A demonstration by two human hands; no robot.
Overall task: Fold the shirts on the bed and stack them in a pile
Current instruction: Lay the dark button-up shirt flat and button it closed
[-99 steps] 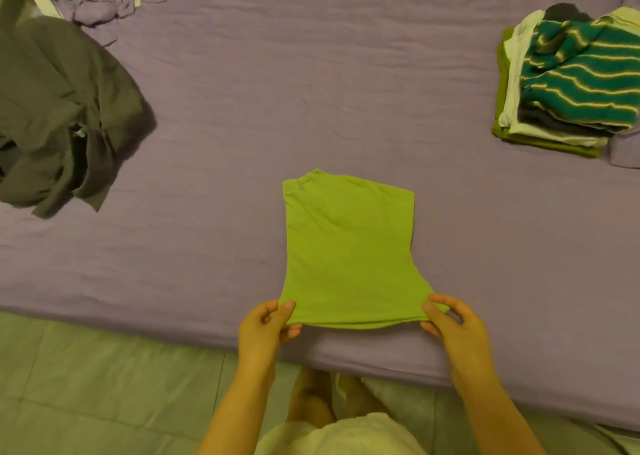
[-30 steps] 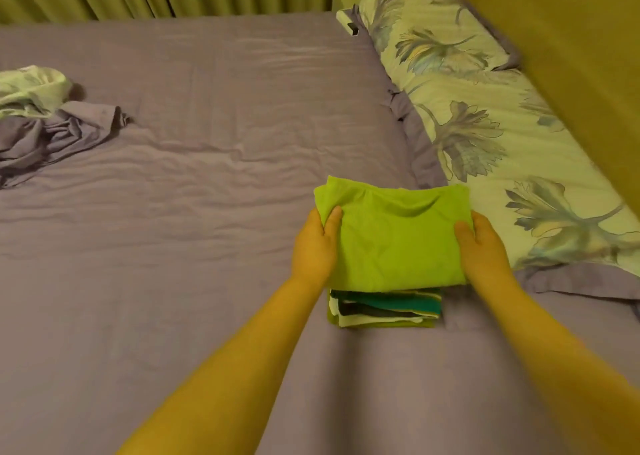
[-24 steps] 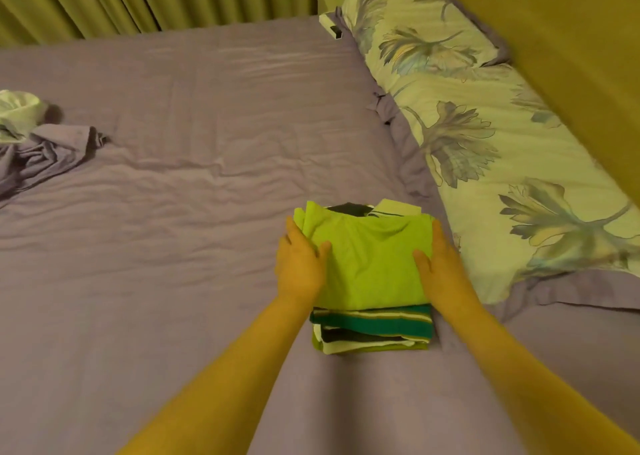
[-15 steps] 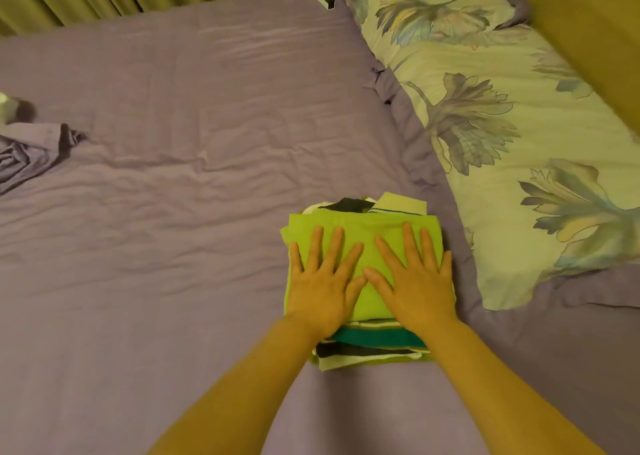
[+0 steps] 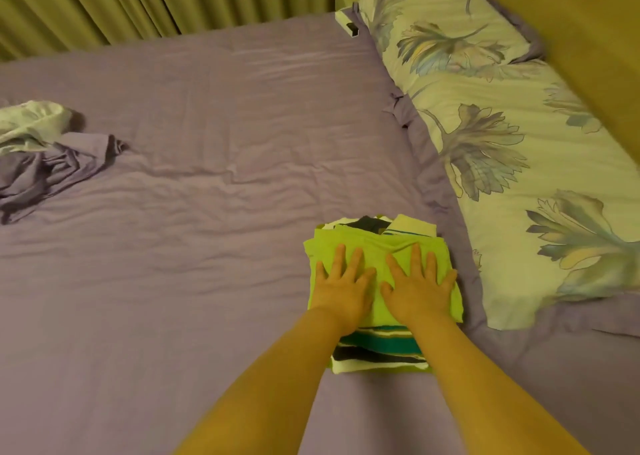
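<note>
A folded lime-green shirt (image 5: 377, 252) lies on top of a pile of folded shirts (image 5: 377, 350) on the purple bed (image 5: 207, 212). Beneath it show a teal-striped shirt, a dark one, a white one and a green one. My left hand (image 5: 341, 285) and my right hand (image 5: 417, 286) lie side by side, flat on the green shirt with fingers straight and spread, pressing down on it. Both forearms reach in from the bottom of the view.
A crumpled heap of unfolded clothes (image 5: 41, 150), purple and pale green, lies at the bed's left edge. Floral pillows (image 5: 519, 150) line the right side, close to the pile. Green curtains (image 5: 121, 1) hang behind the bed. A small white box (image 5: 348, 25) sits at the far corner.
The green shirt was carried from the bed's near edge and set on the pile. My hands moved from gripping its sides to lying flat on top; they have spread slightly apart since.
</note>
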